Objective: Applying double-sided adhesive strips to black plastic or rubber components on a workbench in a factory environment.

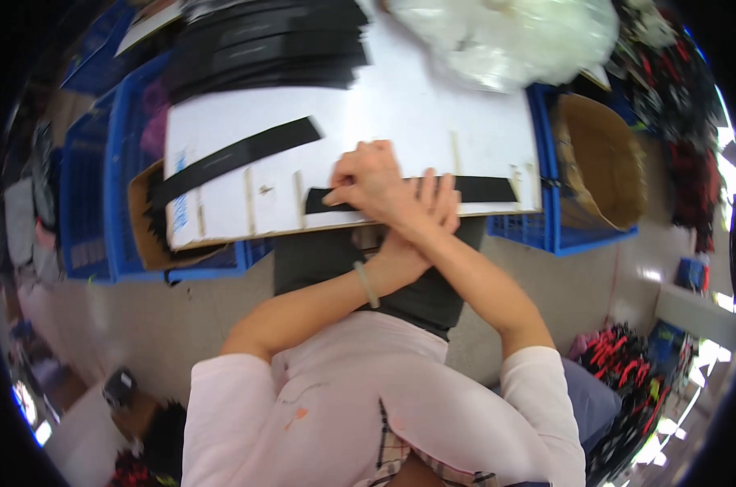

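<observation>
A black strip [488, 189] lies along the near edge of the white table [400, 105]. My forearms are crossed, the right over the left. My right hand [370, 180] is at the strip's left part, its fingers curled and its thumb against the strip near that end. To its right, my left hand [434, 197] rests on the strip with its fingers stretched out and slightly apart; part of it is covered by my right wrist. A second black strip [246, 154] lies slantwise at the left, its lower end over the table's left edge.
Stacked black strips [271, 40] sit at the far left of the table. A heap of clear plastic bags [506, 36] is at the far right. Blue crates [88, 203] stand left, one holding a carton with black pieces; a cardboard-lined crate [599, 162] stands right.
</observation>
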Demonstrator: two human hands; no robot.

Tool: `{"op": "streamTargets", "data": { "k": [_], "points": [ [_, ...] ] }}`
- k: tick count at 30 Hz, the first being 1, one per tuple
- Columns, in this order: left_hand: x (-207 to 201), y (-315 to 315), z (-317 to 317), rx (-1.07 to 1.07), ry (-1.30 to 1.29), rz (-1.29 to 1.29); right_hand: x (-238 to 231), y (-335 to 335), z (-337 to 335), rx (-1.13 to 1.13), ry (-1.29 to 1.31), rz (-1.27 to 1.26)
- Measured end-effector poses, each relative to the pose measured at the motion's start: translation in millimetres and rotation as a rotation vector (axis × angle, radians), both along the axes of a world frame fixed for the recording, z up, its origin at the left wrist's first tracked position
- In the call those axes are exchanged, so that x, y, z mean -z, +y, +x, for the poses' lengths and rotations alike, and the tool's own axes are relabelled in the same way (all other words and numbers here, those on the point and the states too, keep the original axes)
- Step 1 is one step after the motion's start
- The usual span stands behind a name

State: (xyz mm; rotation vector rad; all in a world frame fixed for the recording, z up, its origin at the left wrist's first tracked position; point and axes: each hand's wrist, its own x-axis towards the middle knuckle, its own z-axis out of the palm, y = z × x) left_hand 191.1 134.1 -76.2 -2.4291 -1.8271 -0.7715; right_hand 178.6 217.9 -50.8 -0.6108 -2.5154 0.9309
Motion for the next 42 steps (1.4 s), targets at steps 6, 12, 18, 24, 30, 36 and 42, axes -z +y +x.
{"op": "streamTargets", "data": {
  "k": [6, 12, 18, 24, 30, 36, 42],
  "points": [
    [-4.5, 1.4, -3.8, -0.062, 0.199, 0.07, 4.3, -2.6, -2.4, 0.018, 0.026, 0.024],
    [4.6, 2.3, -15.9, 0.017, -0.107, 0.018, -36.8, 23.4, 4.9, -0.009, 0.185, -0.644],
    [-55.6, -19.7, -75.2, 0.056, -0.094, 0.151, -80.4, 50.1, 64.5, 0.34, 0.404, -0.759],
    [-82.4, -47.3, -236.9, -0.408, 0.159, 0.287, -82.0, 63.4, 35.2, 0.296, 0.409, -0.718],
    [-32.4, -70.6, -248.1, -0.434, 0.018, 0.045, -63.2, 94.6, -108.4, 0.101, 0.4, 0.117],
    [-32.2, -71.0, -245.8, -0.38, -0.027, 0.067, -29.1, 107.7, -154.9, -0.034, 0.148, 0.645],
    [-67.6, -40.0, -233.0, -0.446, -0.508, 0.154, -83.4, 79.2, -105.5, 0.007, 0.287, -0.133]
  ]
}}
